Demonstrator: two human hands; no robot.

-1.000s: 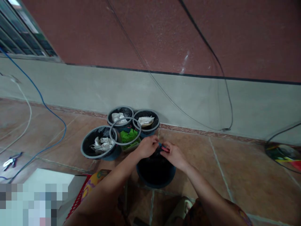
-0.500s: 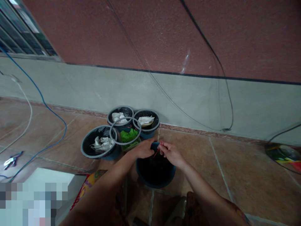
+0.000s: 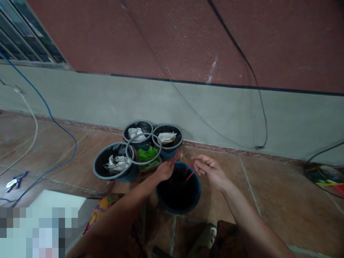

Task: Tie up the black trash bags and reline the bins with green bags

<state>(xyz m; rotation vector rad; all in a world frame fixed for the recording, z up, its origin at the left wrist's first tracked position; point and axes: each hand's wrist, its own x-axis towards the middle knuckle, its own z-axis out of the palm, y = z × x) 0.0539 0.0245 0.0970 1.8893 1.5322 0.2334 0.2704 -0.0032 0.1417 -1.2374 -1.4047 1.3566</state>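
A dark blue trash can (image 3: 197,199) stands on the floor in front of me; its inside is too dark to make out. My left hand (image 3: 164,171) is closed at its far left rim, pinching a red drawstring (image 3: 176,157) whose end sticks up past the fingers. At the far right rim, my right hand (image 3: 211,170) pinches another stretch of red drawstring (image 3: 190,175), which hangs over the opening. Whether the two red pieces join is hidden in the dark. Left of the can, a loose grey ring (image 3: 126,150) rests over a green plastic bundle (image 3: 146,154) and neighbouring cans.
Three lined trash cans (image 3: 94,168) with crumpled white paper stand to the left and against the wall (image 3: 215,111). A blue cable (image 3: 64,128) and scissors-like metal tools (image 3: 14,183) lie at left. A white box (image 3: 59,200) sits lower left. A dark bag (image 3: 322,175) lies at right.
My hands were close together at the far rim. They have parted, the right moving rightward and the left slightly left, and the red drawstring shows more.
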